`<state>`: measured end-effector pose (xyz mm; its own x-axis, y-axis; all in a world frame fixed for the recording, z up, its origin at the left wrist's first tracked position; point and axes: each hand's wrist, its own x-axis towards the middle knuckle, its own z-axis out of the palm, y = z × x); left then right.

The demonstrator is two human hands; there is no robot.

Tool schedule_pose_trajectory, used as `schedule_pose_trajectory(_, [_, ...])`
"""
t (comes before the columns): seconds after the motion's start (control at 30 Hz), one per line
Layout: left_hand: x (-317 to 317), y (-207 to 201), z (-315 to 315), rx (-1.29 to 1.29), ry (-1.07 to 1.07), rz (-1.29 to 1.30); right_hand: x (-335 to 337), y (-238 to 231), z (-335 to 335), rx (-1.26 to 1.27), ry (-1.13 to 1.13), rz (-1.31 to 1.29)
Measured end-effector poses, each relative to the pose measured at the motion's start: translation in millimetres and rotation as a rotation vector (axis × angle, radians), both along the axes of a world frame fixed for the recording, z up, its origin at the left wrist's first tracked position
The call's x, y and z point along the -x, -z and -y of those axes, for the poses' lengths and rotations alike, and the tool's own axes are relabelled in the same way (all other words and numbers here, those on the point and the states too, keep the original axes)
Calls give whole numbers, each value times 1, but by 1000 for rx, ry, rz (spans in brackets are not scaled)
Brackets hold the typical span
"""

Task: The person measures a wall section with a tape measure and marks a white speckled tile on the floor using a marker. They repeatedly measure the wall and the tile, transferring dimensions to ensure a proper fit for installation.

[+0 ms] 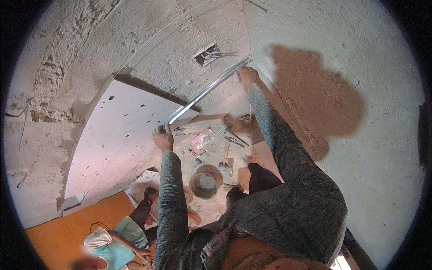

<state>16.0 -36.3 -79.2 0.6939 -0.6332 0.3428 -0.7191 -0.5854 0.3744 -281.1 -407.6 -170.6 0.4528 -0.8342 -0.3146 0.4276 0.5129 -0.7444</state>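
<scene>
— What's up on the wall?

— A long metal straightedge [209, 90] is held flat against the grey plaster wall [360, 67], slanting from lower left up to the right. The left hand [163, 138] has its fingers clamped round the near, lower end; the right hand [246, 75] is closed on the far, upper end.

— Anything near it?

— An open electrical box [207, 55] with wires sits in the wall just above the bar. A wet brownish patch [315, 103] spreads to the right.

— And below?

— A bucket of grey mortar [204, 183], a hammer [226, 159] beside it, and a flat pink-and-red packet [202, 138] lying further off among small tools. At lower left another person [121, 243] in a pale green top crouches on the orange floor [58, 234].
</scene>
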Motion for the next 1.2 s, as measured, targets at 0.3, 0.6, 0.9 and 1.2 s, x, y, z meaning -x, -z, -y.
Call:
schedule_pose_trajectory(0.3, [-3,3,-7,-18,-35,-15,-27,-53,-29,-60,304,-298])
schedule_pose_trajectory(0.6, [-8,12,2,5,12,-53,-16,-29,-9,-117,326,-53])
schedule_pose_trajectory(0.9, [3,3,15,-45,-8,-102,-26,-36,-12,83,549,-253])
schedule_pose_trajectory(1.2, [-5,13,4,40,-9,-76,-29,-59,-24,-97,445,-202])
